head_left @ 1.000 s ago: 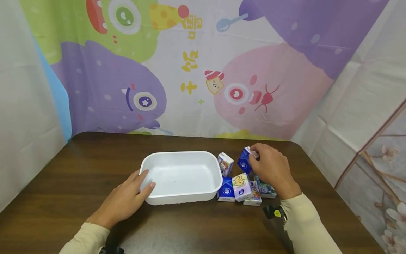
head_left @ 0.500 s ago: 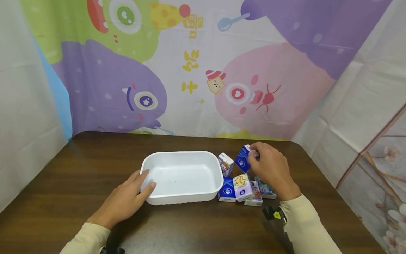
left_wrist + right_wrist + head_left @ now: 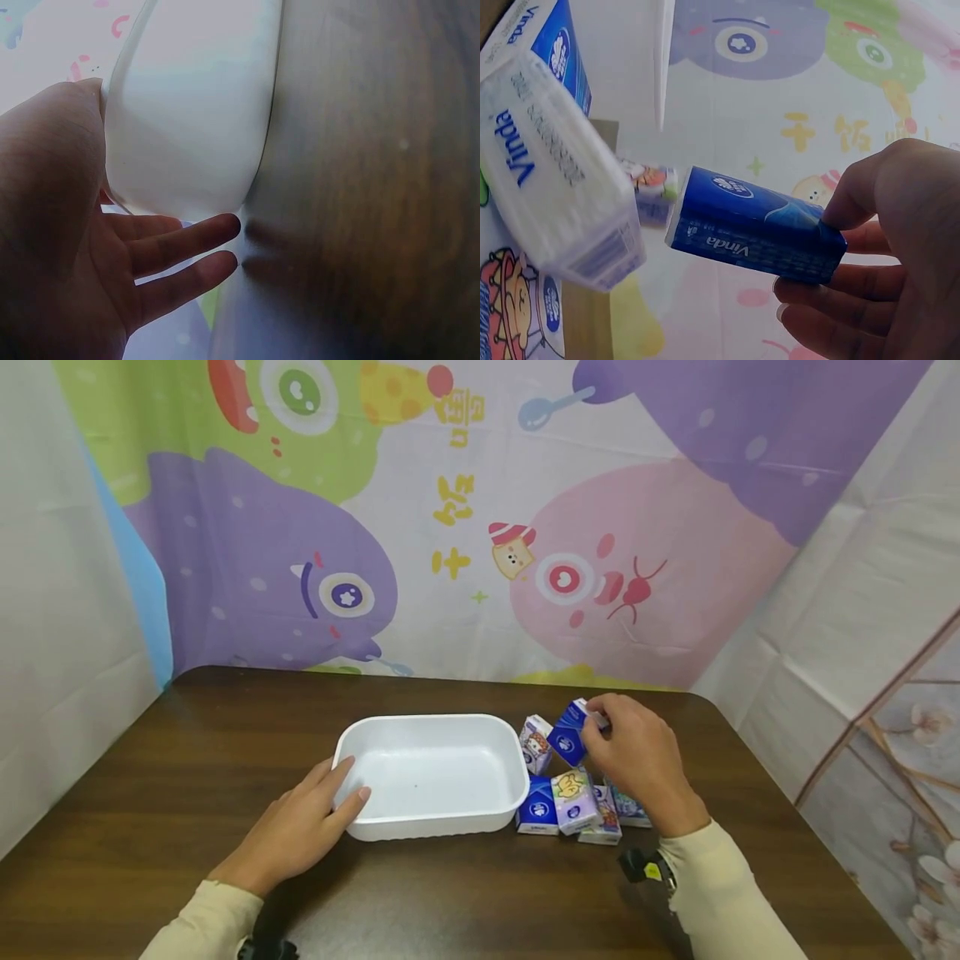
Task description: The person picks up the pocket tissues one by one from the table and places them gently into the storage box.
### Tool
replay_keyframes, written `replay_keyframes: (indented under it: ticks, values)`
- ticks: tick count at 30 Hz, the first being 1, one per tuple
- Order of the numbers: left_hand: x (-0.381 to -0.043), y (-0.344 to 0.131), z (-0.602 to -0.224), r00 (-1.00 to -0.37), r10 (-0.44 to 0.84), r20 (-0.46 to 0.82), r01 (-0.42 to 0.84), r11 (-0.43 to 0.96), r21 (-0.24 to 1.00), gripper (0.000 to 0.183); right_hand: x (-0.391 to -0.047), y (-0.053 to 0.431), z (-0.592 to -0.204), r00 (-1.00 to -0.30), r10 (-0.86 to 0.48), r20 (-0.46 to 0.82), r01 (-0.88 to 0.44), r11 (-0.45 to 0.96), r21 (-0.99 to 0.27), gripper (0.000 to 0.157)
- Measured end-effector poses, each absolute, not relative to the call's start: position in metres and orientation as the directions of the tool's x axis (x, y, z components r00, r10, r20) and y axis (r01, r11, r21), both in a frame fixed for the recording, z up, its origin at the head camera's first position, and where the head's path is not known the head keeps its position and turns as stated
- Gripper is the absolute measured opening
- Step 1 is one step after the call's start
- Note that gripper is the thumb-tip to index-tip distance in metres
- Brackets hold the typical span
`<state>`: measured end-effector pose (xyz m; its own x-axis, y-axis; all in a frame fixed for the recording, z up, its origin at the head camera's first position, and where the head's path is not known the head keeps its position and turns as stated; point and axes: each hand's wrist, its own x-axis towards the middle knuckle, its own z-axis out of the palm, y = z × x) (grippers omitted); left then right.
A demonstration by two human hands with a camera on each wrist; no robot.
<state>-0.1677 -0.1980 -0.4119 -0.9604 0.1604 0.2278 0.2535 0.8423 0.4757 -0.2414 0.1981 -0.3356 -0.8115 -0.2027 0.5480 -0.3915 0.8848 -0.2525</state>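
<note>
My left hand (image 3: pixel 300 827) grips the left end of a white plastic basin (image 3: pixel 431 828), thumb over the rim and other fingers outside against the end wall, as the left wrist view shows. Between thumb and fingers, my right hand (image 3: pixel 637 756) pinches one end of a blue Vinda tissue pack (image 3: pixel 750 225). This pack is tilted, above the others, to the right of the basin. A patterned tissue pack (image 3: pixel 537 745) stands just left of it. Nearer me lie another blue pack (image 3: pixel 537 807) and a purple-and-yellow pack (image 3: pixel 573 797), which leans over a patterned pack (image 3: pixel 602 817).
A green-blue pack (image 3: pixel 632 810) lies partly hidden under my right wrist. The dark wooden table (image 3: pixel 450 893) ends at a cartoon-printed cloth (image 3: pixel 450 635) behind, with light cloth (image 3: pixel 825 635) hanging at the right side.
My right hand has shifted slightly left with the blue tissue pack, now overlapping the standing patterned pack's edge. The left hand keeps its hold on the basin.
</note>
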Motion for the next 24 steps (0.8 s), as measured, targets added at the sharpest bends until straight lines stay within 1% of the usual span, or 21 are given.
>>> replay_keyframes:
  ticks: [9,24]
  values:
    - [-0.167,-0.199,-0.411,-0.961,0.162,0.223,0.253,0.843,0.475,0.068,-0.24,0.191,-0.339,-0.795,-0.22,0.565,-0.42,0.872,-0.252,0.021]
    - [-0.166,-0.199,-0.411,-0.962,0.164,0.22,0.254,0.837,0.485,0.07,-0.236,0.18,-0.343,-0.78,-0.233,0.58,-0.455,0.848,-0.272,0.02]
